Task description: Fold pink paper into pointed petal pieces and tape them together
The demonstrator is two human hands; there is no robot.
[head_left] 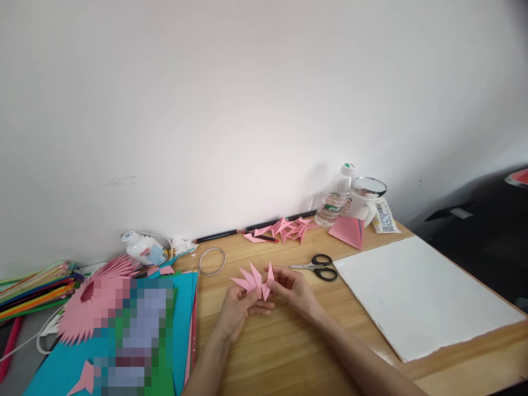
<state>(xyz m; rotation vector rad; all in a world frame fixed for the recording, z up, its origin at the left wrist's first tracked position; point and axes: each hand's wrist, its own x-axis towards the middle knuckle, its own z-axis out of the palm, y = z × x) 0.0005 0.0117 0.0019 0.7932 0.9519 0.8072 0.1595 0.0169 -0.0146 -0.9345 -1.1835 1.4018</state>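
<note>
Several pointed pink folded-paper pieces fan out between the thumb and fingers of my left hand. My right hand pinches another slim pink folded-paper piece at the right side of that fan. Whether the two are joined I cannot tell, since my fingers cover their lower parts. Both hands are over the front middle of the wooden table. Just beyond my right hand lie black-handled scissors. More pink folded-paper pieces are heaped near the wall.
A silver ring and a black pen lie toward the back. A water bottle, a white mug and a white board stand or lie right. Left are a pink paper ring, blue sheets and a white bottle.
</note>
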